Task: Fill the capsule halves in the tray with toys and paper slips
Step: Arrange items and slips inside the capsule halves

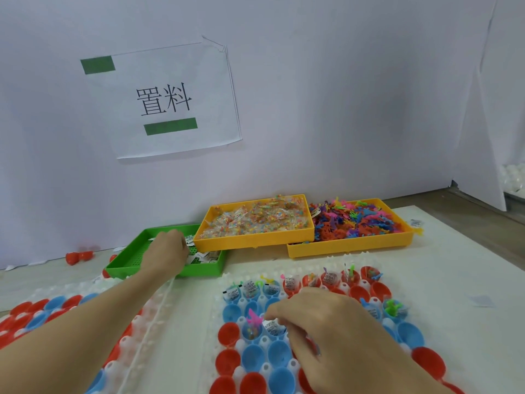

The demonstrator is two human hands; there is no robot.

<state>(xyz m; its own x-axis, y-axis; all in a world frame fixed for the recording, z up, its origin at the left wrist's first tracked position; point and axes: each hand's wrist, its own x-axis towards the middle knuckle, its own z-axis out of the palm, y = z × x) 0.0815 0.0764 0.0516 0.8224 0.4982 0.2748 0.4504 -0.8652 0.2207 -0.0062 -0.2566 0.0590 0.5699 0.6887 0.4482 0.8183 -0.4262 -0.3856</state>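
Left hand [167, 248]: reaching into far green tray [127, 258], fingers hidden, grip indeterminate | Right hand [321, 319]: pinching paper slip [272, 326] over blue capsule half [274, 332], near capsule tray [241, 344] | Purpose: restocking while placing.

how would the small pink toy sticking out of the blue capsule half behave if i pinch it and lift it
The pink toy looks thin and spindly, so it is probably very light and a bit flexible. It stands loosely in its blue capsule half, so it should lift free easily, though its prongs might snag the paper slip that the right hand is placing next to it.
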